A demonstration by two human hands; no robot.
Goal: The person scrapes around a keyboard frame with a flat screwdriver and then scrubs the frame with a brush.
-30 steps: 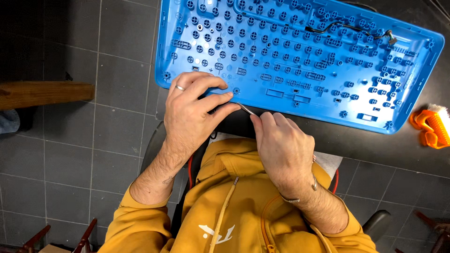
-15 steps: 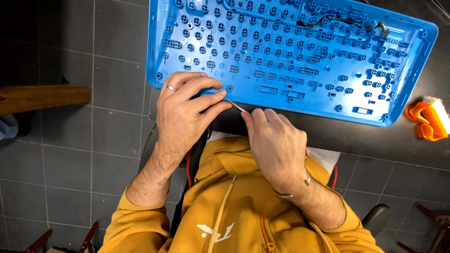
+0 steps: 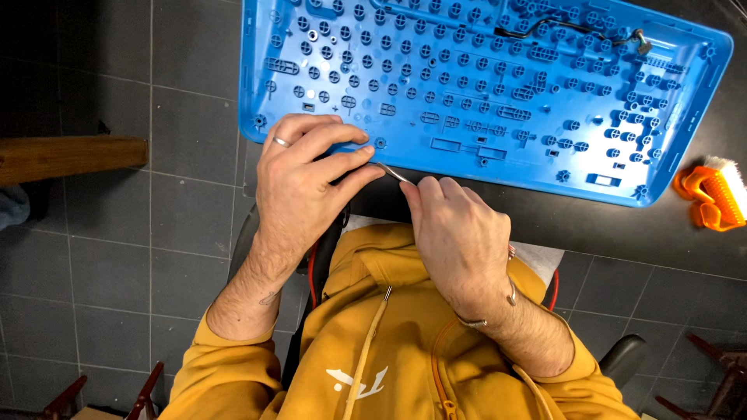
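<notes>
A bright blue plastic keyboard shell (image 3: 498, 93) lies face down on a dark table, its inner side full of round key sockets. My left hand (image 3: 299, 175), with a ring on one finger, rests on the shell's near left corner, fingertips pinched together. My right hand (image 3: 455, 233) sits just in front of the shell's near edge and grips a thin metal tool (image 3: 393, 174) whose tip reaches to my left fingertips. A dark cable (image 3: 576, 29) runs along the shell's far right edge.
An orange-handled brush (image 3: 712, 194) with white bristles lies on the table at the right. A wooden bench edge (image 3: 70, 158) juts in at the left over a grey tiled floor. I wear a mustard hooded top and sit on a dark chair.
The view has drifted so the keyboard shell and brush sit further right and lower. Both hands stay together at the shell's near left corner with the thin tool between them.
</notes>
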